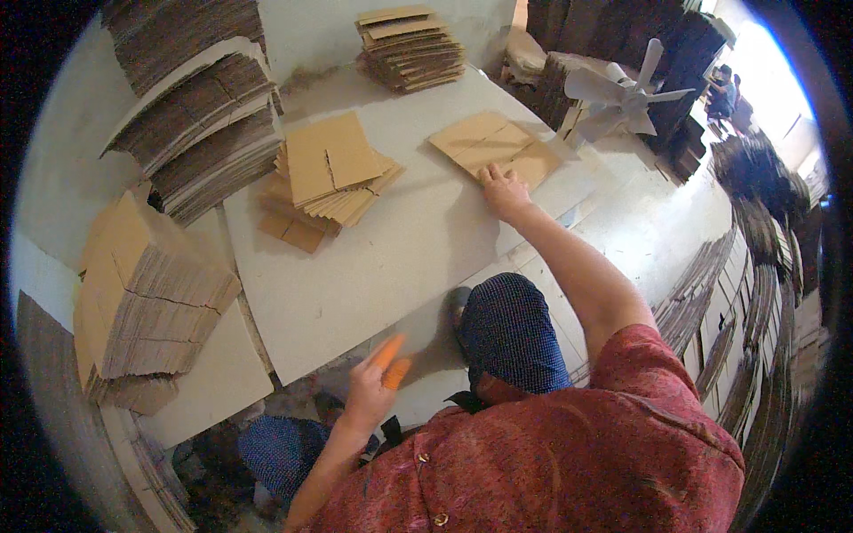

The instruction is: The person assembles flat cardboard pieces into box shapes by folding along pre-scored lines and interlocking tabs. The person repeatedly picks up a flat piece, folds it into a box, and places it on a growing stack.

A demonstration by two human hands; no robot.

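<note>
I see a fanned cardboard pile point(330, 160) on the white table's point(355, 275) left half, then the left hand point(371, 389) off its near edge, fingers narrowly parted, apparently empty. On the table's right side the right hand point(506, 193) touches a flat cardboard piece point(498, 142), gripped or not I cannot tell; I judge this as handling that piece, calling for fingertip control at its edge.
</note>
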